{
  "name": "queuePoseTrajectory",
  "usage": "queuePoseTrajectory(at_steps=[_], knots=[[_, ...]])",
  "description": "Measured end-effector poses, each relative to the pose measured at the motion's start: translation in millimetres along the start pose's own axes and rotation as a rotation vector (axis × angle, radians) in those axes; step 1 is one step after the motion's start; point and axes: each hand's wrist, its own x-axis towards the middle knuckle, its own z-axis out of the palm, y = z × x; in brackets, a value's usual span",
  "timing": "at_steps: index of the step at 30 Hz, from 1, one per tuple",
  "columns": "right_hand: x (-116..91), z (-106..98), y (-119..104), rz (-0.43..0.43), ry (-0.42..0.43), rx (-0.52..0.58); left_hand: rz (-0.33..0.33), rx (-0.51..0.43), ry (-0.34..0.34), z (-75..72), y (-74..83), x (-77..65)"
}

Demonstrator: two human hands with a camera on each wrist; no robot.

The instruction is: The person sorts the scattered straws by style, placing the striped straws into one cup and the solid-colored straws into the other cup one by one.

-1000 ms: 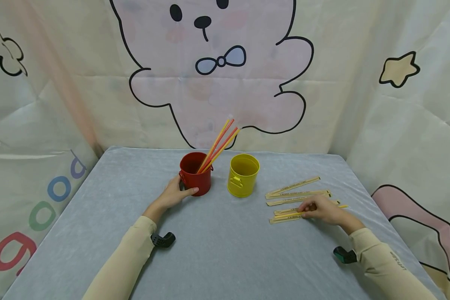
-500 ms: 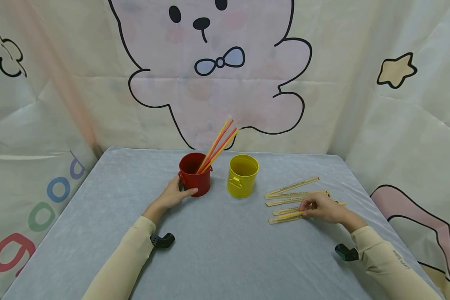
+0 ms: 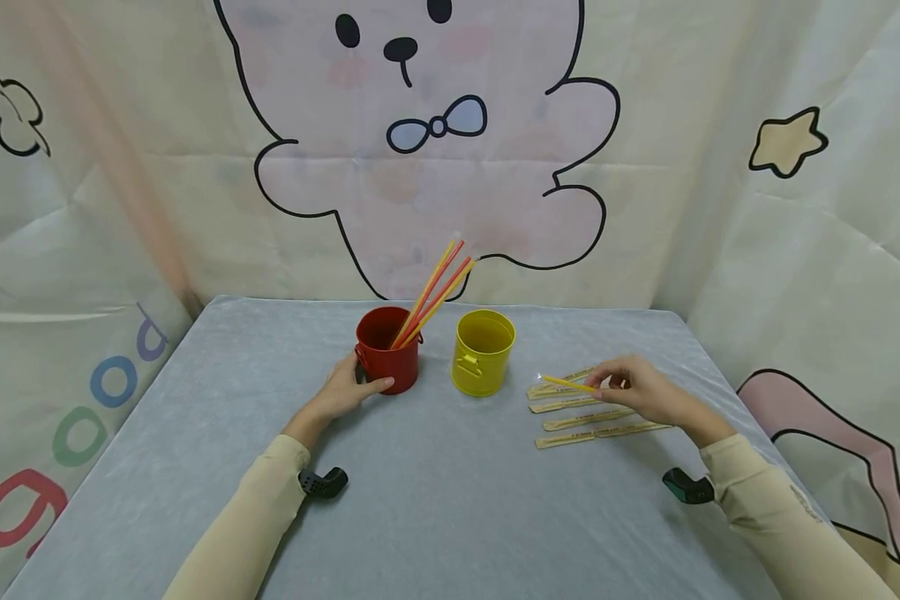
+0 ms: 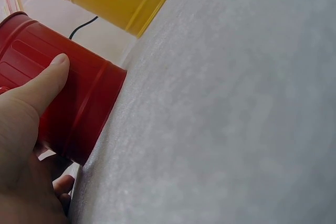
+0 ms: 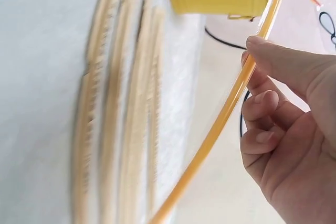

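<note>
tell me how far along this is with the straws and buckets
Looks done: several red and yellow straws lean in the red bucket, steadied by the left hand.
In hand: the right hand pinches one yellow straw.
Seemingly left: putting that straw in a bucket; the slim wrapped packets lie on the table, perhaps for the yellow bucket.

Back: creased cream fabric sheet (image 3: 667, 217) printed with a black-outlined, pale-pink bear-like figure (image 3: 435, 196) and light-blue bow tie (image 3: 467, 117)
Left: pale sheet (image 3: 37, 258), multicoloured rounded letters (image 3: 96, 382)
Right: pale sheet (image 3: 810, 275), black-edged yellow star (image 3: 787, 143)
Furniture: table (image 3: 435, 508) covered in grey-blue cloth
Light: soft, faint shadows
</note>
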Motion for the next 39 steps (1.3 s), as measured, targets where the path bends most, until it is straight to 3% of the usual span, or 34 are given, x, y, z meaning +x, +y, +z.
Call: queuePoseTrajectory(at_steps=[4,10,27,39], knots=[[8,-4,-13,0.034,-0.002,0.004,0.016,0.009,0.003,0.2,-4.1,2.2],[22,-6,-27,0.015,0.028,0.032,0.028,0.014,0.008,0.3,-5.1,2.3],[46,-10,-56,-0.019,0.137,0.152,-0.002,0.026,0.0,-1.4,-3.0,-0.8],[61,0,-70,-0.077,0.258,0.38,-0.022,0.01,0.0,-1.5,-1.6,-1.5]])
